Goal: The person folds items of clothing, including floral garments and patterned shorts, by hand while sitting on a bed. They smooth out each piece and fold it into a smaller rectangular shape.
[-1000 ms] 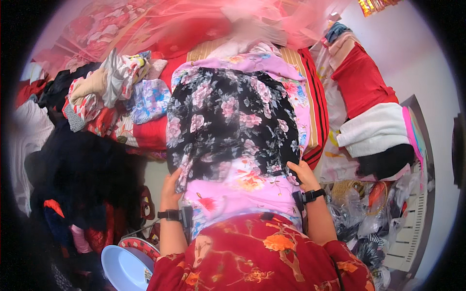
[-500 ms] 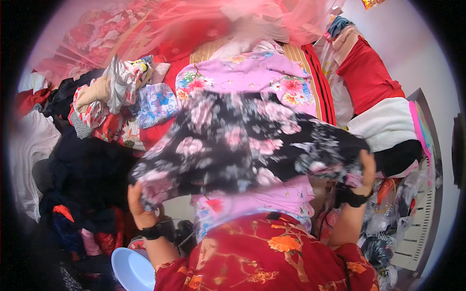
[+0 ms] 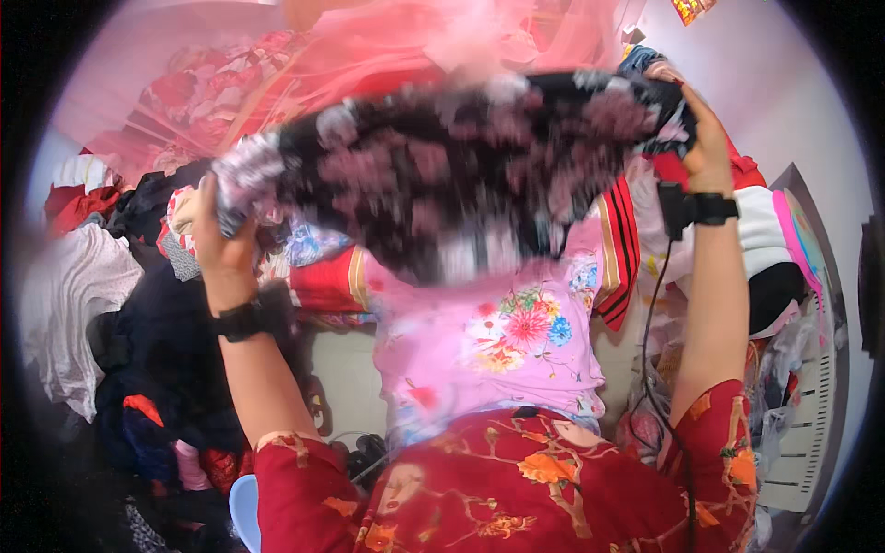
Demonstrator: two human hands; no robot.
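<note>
A black garment with pink flowers (image 3: 433, 166) is stretched in the air between my hands, blurred by motion. My left hand (image 3: 224, 238) is closed on its left end. At the opposite end, my right hand (image 3: 705, 138) grips a bunched edge. Whether the garment is a skirt or a top, I cannot tell. Below it lies a pink garment with bright flowers (image 3: 525, 327), draped from the bed toward my lap. Each wrist wears a black band, and a cable hangs from the right one.
On the left are piled dark clothes (image 3: 175, 323) and a white patterned garment (image 3: 78, 304). Pink netting (image 3: 387, 55) hangs at the back. To the right lie a white cloth (image 3: 751, 235) and plastic bags (image 3: 784, 405). A light blue basin (image 3: 244, 511) stands at lower left.
Both hands have risen and moved away from my body, lifting the black flowered garment off the pink one. More of the pink garment shows beneath.
</note>
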